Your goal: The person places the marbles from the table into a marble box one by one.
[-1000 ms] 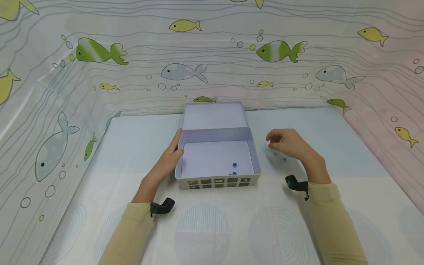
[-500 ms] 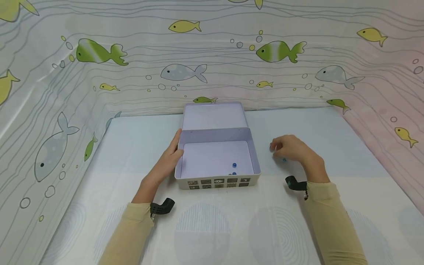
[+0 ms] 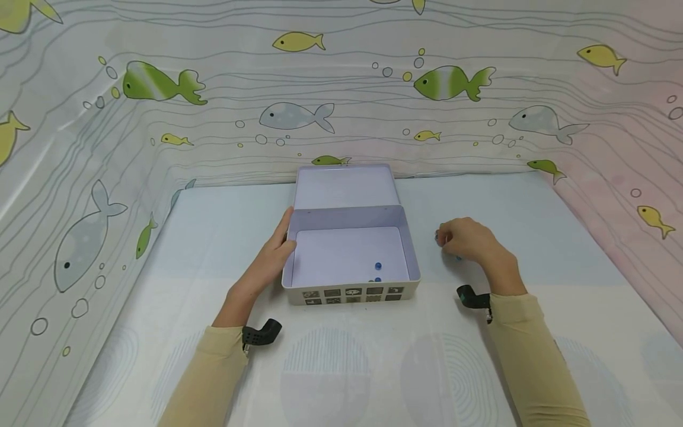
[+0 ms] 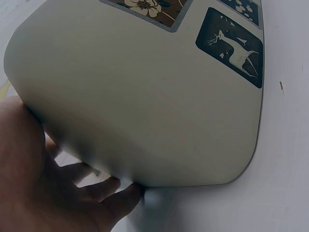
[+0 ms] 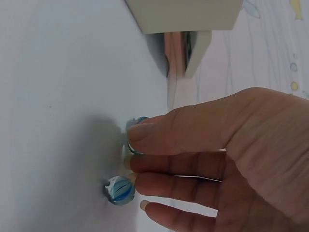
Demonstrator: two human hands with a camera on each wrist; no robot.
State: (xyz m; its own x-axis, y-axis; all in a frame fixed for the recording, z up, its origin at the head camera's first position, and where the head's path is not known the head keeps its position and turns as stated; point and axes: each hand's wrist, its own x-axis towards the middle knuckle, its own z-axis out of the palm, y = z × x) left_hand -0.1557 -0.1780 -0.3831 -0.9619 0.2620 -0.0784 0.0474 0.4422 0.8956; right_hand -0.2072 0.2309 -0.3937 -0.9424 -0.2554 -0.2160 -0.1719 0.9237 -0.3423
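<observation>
Two arms in pale yellow sleeves nearest, one black wrist mount on each. Between them, on the white surface [image 3: 341, 356], one open tin box [image 3: 350, 294] with a row of five small picture panels along its near wall.

Left hand [image 3: 265, 261] laid flat against the left wall of the box, fingers straight and pressed together along the metal, thumb at the rim; in the left wrist view, fingertips tucked at the bottom edge of the box. Nothing pinched there.

Inside the box, two blue marbles [image 3: 377, 266] close to the near wall, one just behind the other, toward the right half of the floor.

Right of the box, apart from it, right hand [image 3: 469, 240] lowered to the surface with fingers curled. In the right wrist view, thumb and index fingertips [image 5: 145, 131] closed around one blue-and-white marble [image 5: 135, 121], mostly hidden by the fingers. A second swirled marble [image 5: 120, 189] loose on the surface just beside the middle fingertip, touching it or nearly so; cannot tell which. From the head view, only a speck of blue visible under the hand [image 3: 458, 258].

Four marbles counted in all: two in the box, two outside by the right hand.

Farther back, one hinged lid [image 3: 344, 187] lying open behind the box. Beyond, one curtain [image 3: 341, 89] printed with green, yellow and grey fish.
</observation>
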